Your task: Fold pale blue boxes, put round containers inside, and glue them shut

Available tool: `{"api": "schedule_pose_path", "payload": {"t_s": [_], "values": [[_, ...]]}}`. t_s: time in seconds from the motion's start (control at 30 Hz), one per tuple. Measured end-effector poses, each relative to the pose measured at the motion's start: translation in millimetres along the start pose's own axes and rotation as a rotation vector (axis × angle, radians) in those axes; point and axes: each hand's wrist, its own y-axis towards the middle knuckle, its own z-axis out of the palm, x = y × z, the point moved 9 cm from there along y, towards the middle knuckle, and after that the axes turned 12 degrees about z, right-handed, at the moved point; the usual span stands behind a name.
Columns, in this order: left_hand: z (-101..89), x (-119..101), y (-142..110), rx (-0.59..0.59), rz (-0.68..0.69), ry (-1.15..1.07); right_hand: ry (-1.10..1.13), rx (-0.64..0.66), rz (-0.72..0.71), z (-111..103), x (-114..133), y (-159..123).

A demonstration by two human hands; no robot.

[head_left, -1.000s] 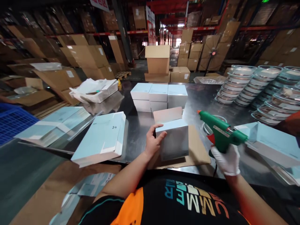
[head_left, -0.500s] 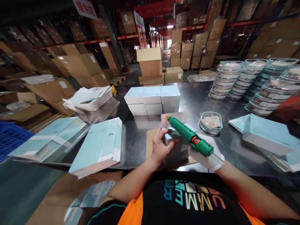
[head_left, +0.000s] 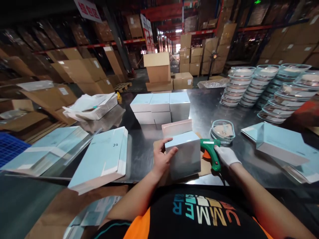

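A pale blue and white box point(head_left: 185, 157) stands before me with its back flap point(head_left: 177, 127) raised. My bare left hand point(head_left: 161, 157) grips the box's left side, thumb on the near face and fingers over the top edge. Right of the box, a green hot glue gun point(head_left: 211, 154) with an orange trigger points left, its handle toward me. My right hand point(head_left: 226, 156), in a white glove, pinches the rear of the gun; some of its fingers are hidden. Under the box and gun lies a cardboard sheet point(head_left: 205, 167).
Finished-looking boxes point(head_left: 160, 103) stand in a row behind. Flat blue cartons point(head_left: 99, 152) are piled left, and folded ones point(head_left: 281, 142) lie right. A glass dish point(head_left: 222, 131) sits near my right hand, with stacked glass dishes point(head_left: 238, 86) beyond. A white basket point(head_left: 104, 108) is at back left.
The glue gun has come down from above the box to its right side, its nozzle now pointing left. The box has turned upright toward me, with my left hand still on it.
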Motion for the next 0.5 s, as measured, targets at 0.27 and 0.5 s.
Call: {"api": "schedule_pose_path", "payload": {"t_s": [0.27,0.5], "values": [[11.9,-2,-2,0.088,0.061,0.000,0.287,0.236,-0.548,37,100,-50],[12.6,4,-5,0.174,0.072,0.019,0.196,0.367,-0.601,64,126,-65]]}}
